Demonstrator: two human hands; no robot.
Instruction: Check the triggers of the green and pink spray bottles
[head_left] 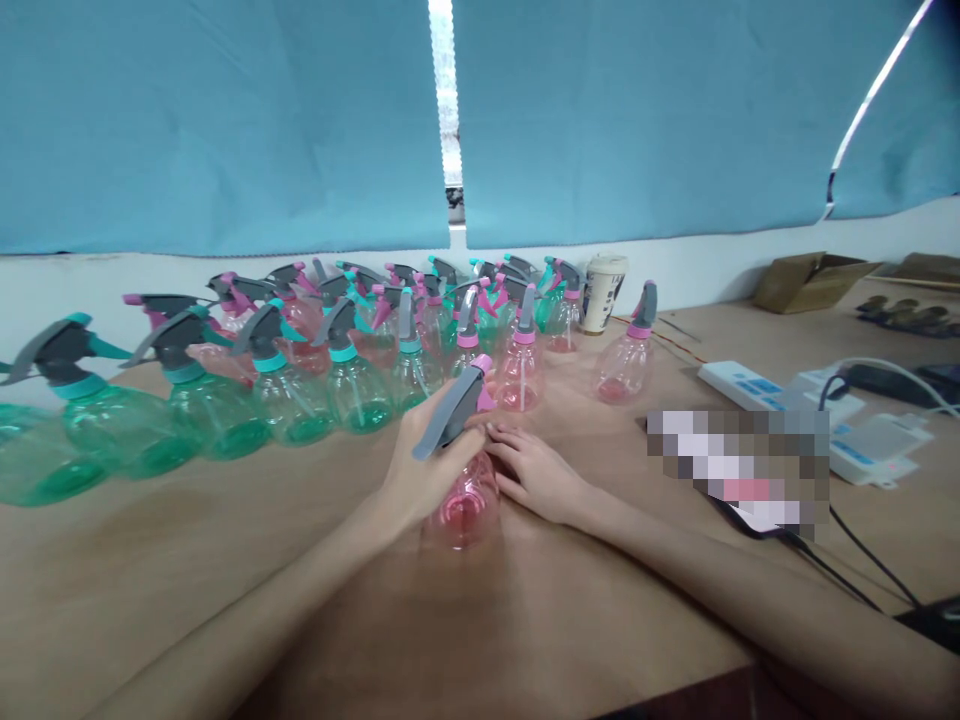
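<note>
A clear pink spray bottle [461, 510] with a grey and pink trigger head [456, 405] stands near the middle of the table, tilted a little. My left hand [424, 450] is closed around its neck, just under the head, thumb across the near side. From the right, my right hand [544, 475] reaches to the same bottle. Its fingers are stretched and slightly apart, with the tips at the bottle's side beside my left thumb; whether they press on it is hard to see. Close behind stands another pink spray bottle [520, 375].
Several green spray bottles [217, 410] line the left, with more green and pink ones massed behind. A lone pink bottle [625, 365], a paper cup [604, 295], power strips [750, 385], a blurred-out phone-like device [761, 515], cables and a cardboard box [806, 283] occupy the right.
</note>
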